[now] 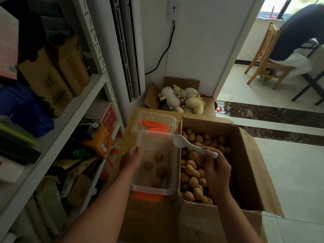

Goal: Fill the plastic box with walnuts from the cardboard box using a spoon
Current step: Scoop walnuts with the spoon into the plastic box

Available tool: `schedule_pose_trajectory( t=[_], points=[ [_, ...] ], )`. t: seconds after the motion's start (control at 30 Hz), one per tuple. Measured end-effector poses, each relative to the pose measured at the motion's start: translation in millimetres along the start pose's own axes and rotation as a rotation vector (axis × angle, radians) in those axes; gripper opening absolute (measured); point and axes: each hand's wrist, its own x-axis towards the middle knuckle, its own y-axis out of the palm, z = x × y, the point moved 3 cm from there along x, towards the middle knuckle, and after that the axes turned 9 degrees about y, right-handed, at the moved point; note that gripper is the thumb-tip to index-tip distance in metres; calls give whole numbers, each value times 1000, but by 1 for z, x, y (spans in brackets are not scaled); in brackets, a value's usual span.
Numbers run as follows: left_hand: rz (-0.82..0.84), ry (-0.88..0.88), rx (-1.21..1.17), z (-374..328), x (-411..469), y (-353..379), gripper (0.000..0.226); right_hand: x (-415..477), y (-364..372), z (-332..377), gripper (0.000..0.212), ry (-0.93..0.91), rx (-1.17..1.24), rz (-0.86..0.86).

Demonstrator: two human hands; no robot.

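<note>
A clear plastic box [140,187] with orange latches sits on a wooden surface and holds several walnuts [158,156]. Right beside it stands an open cardboard box [245,155] full of walnuts [191,170]. My left hand [130,157] grips the plastic box's left rim. My right hand [216,170] is over the cardboard box, shut on the handle of a white spoon [182,143]. The spoon's bowl is empty and hovers above the edge between the two boxes.
The box's clear lid [154,120] with orange clips lies just behind it. A carton of plush toys [182,99] stands farther back. Cluttered metal shelves [73,109] fill the left. A person sits on a wooden chair [264,55] at far right, beyond tiled floor.
</note>
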Motion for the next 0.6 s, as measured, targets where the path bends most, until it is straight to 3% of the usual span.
schedule_pose_trajectory(
  t=[0.13, 0.27, 0.6],
  points=[
    [-9, -1, 5, 0, 0, 0, 52, 7, -24, -5, 29, 4, -96, -131],
    [-6, -6, 8, 0, 0, 0, 52, 6, -34, -21, 6, 53, -272, -64],
    [-4, -2, -1, -1, -1, 0, 51, -5, -30, -30, 16, 225, -267, -53]
  ],
)
